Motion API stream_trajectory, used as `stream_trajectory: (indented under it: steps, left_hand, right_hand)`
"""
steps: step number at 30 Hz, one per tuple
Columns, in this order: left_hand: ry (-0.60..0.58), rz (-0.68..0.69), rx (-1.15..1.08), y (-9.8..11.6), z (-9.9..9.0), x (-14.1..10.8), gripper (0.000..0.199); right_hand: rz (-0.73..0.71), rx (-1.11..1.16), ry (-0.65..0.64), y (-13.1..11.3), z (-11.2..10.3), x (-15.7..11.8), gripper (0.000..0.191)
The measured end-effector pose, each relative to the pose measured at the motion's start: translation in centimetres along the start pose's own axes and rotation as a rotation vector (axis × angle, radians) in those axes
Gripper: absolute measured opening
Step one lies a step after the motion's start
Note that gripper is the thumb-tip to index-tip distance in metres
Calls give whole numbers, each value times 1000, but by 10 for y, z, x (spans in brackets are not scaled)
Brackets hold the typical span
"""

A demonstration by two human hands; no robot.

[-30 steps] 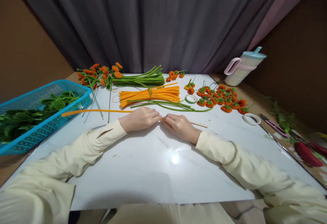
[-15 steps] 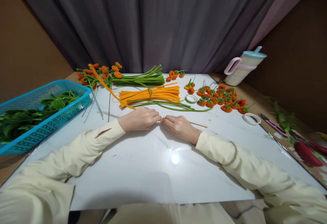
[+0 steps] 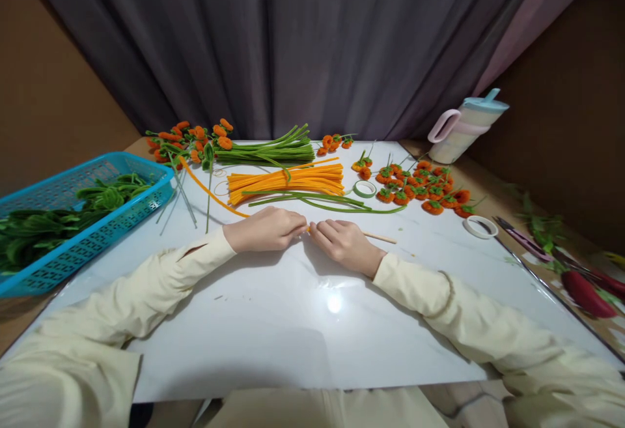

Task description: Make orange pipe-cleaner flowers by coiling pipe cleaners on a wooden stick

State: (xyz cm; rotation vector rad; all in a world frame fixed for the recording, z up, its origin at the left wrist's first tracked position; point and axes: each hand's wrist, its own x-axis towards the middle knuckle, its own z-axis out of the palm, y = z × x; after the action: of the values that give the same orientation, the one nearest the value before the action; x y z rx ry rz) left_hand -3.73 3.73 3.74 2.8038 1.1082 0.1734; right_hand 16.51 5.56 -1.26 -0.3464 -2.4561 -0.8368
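My left hand [image 3: 266, 228] is closed on an orange pipe cleaner [image 3: 209, 191], whose free length curves out to the upper left. Fingertip to fingertip with it, my right hand [image 3: 347, 245] is closed round a thin wooden stick [image 3: 379, 238] that pokes out to the right. A bit of orange shows between the two hands, at the stick's hidden end. Just beyond the hands lie a few loose green pipe cleaners [image 3: 336, 201] and a tied bundle of orange pipe cleaners [image 3: 293, 182].
A green pipe-cleaner bundle [image 3: 268, 152] lies at the back. Orange fuzzy flowers [image 3: 430, 184] with green tops cluster right, near tape rolls [image 3: 364, 189]. A blue basket [image 3: 112, 219] of green leaves stands left. At right are a tumbler [image 3: 463, 129] and pliers [image 3: 525, 240].
The free end of the orange pipe cleaner has swung lower and toward me. Both hands stay nearly in place, the fingers shifting slightly.
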Motion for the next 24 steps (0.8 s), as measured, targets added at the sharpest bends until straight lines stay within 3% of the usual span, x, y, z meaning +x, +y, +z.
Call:
stream_trajectory:
  steps: [6,24]
  left_hand:
    - [-4,-50,-119,-2,-3,1,31]
    - [-76,32,67,1,-5,-2,30]
  right_hand:
    - [-13,-64,-27,-1,-5,5,21]
    - [6,4,-70,0,-2,0,19]
